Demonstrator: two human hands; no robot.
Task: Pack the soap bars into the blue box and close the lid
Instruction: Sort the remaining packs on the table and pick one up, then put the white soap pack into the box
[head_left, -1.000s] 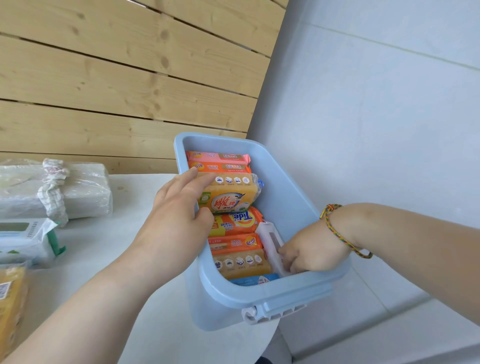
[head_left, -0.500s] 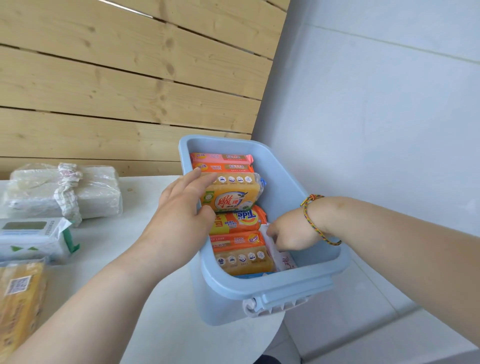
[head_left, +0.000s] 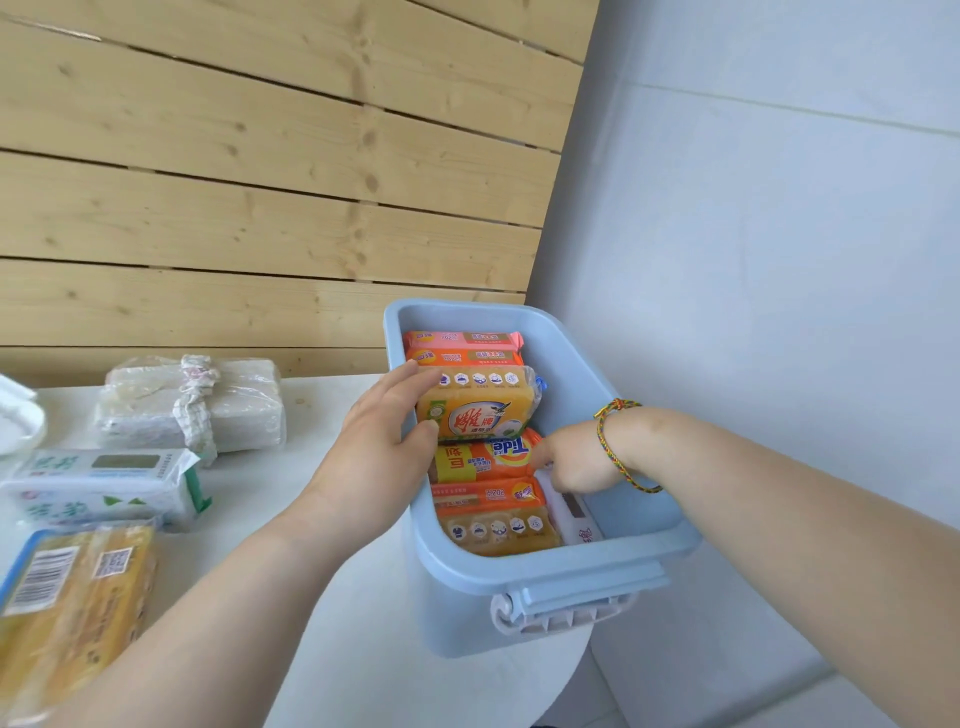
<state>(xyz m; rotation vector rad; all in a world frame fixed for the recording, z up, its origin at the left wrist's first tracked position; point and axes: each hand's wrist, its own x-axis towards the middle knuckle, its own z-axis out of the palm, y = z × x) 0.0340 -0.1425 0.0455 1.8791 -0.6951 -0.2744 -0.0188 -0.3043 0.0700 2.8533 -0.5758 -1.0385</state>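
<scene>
The blue box (head_left: 550, 577) stands open at the table's right edge, lid not in view. Several wrapped soap bars lie packed along its left side: pink and orange ones at the far end, a Tide bar (head_left: 483, 460) in the middle, more orange and yellow ones nearest me. My left hand (head_left: 382, 447) grips the yellow soap bar (head_left: 475, 410), fingers over its top and thumb under its near edge. Inside the box, my right hand (head_left: 571, 462) curls its fingers down on the far end of a white soap bar (head_left: 569, 512) by the right wall; its fingertips are hidden.
On the white table (head_left: 322, 670) left of the box lie a clear-wrapped white soap bundle (head_left: 189, 405), a green-and-white pack (head_left: 104, 486) and a yellow soap pack (head_left: 67, 597). A wooden plank wall stands behind, a grey wall on the right. The box's front latch (head_left: 566, 610) juts past the table edge.
My right hand has slid from the near end of the box toward its middle along the white bar. My left hand has stayed on the yellow bar.
</scene>
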